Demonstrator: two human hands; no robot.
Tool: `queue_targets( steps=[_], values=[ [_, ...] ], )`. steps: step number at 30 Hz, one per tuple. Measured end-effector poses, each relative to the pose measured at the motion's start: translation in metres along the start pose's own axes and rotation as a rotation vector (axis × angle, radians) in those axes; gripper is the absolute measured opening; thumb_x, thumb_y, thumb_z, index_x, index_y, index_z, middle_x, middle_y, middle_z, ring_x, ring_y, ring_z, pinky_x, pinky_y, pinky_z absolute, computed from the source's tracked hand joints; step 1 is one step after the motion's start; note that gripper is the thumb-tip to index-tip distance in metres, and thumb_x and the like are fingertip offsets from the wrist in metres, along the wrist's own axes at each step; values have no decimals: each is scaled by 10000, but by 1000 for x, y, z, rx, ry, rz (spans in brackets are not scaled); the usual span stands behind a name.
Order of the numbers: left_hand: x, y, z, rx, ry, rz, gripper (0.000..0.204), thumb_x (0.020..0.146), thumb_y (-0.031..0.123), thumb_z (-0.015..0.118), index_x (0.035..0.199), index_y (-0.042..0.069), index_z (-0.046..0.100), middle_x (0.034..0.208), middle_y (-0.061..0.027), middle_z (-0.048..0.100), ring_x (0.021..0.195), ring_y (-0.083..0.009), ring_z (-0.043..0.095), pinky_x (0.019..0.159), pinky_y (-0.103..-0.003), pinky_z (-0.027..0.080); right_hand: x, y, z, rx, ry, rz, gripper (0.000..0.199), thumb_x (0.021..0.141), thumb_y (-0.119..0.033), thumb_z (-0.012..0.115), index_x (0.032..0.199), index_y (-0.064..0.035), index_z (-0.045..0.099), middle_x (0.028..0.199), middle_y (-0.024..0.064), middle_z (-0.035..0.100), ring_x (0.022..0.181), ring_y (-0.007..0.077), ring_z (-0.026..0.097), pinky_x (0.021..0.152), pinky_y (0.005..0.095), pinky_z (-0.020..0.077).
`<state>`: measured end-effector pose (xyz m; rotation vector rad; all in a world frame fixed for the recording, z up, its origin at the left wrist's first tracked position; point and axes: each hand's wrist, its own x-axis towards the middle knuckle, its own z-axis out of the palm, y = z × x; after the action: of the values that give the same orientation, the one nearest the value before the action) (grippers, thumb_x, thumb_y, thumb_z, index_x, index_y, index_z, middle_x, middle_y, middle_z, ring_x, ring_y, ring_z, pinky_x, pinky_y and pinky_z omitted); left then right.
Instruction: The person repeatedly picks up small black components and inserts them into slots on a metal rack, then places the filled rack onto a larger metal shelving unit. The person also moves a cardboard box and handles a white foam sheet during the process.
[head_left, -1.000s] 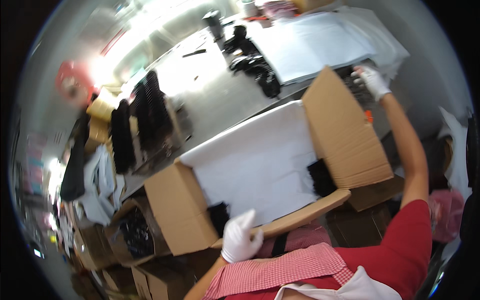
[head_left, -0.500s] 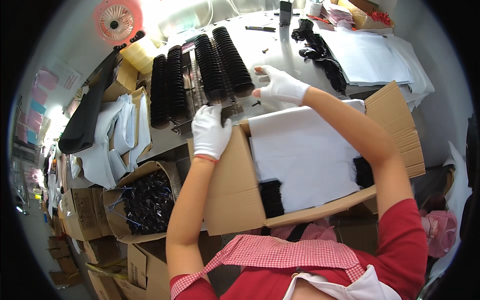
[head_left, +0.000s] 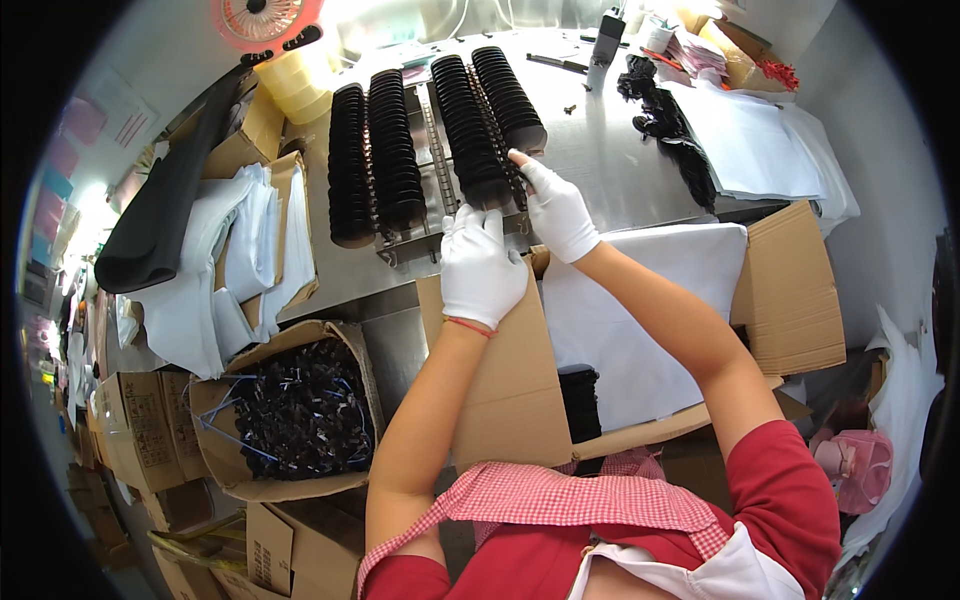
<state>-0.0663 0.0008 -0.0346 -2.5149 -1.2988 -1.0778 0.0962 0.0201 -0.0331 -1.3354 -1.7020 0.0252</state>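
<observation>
Metal table [head_left: 600, 172] bears black rows [head_left: 463, 115]; carton [head_left: 795, 290] holds white sheeting [head_left: 612, 350].

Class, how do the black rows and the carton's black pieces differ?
The black rows are orderly; the black pieces lie jumbled. The rows are on the metal bench; the pieces are in a carton. The left hand and right hand are by the rows, not the pieces. Both are black.

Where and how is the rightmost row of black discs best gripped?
Probably grip the rightmost row of black discs by its near end, from the right. That end faces the camera; the right flank borders the steel tabletop, while a neighbouring row crowds its left.
</observation>
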Motion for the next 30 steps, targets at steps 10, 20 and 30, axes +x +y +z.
queue_targets(
  steps=[10, 20, 30],
  values=[
    [20, 45, -53, -2294, -41, -1074, 456, 1016, 368, 555, 1371, 102, 450, 1266, -88, 571, 1182, -213, 557, 1008, -346, 476, 23, -86, -72, 152, -349, -234, 350, 788, -90, 668, 1131, -25, 648, 1083, 139, 688, 902, 318, 661, 857, 391, 537],
    [16, 27, 6, -824, -102, -767, 194, 888, 127, 612, 1060, 45, 581, 953, -108, 626, 772, -204, 604, 670, -328, 496, 87, 62, -33, 438, -196, 531, 676, 813, -115, 781, 1376, 73, 457, 1164, 113, 626, 1088, 187, 605, 940, 335, 507],
    [15, 13, 16, -537, -176, -500, 254, 779, 41, 605, 1027, 17, 650, 1070, -190, 625, 991, -395, 615, 874, -426, 514, 77, 45, 8, 406, -280, 304, 684, 806, 83, 645, 1449, -95, 495, 1196, 63, 654, 1005, 92, 592, 941, 251, 488]
  ],
)
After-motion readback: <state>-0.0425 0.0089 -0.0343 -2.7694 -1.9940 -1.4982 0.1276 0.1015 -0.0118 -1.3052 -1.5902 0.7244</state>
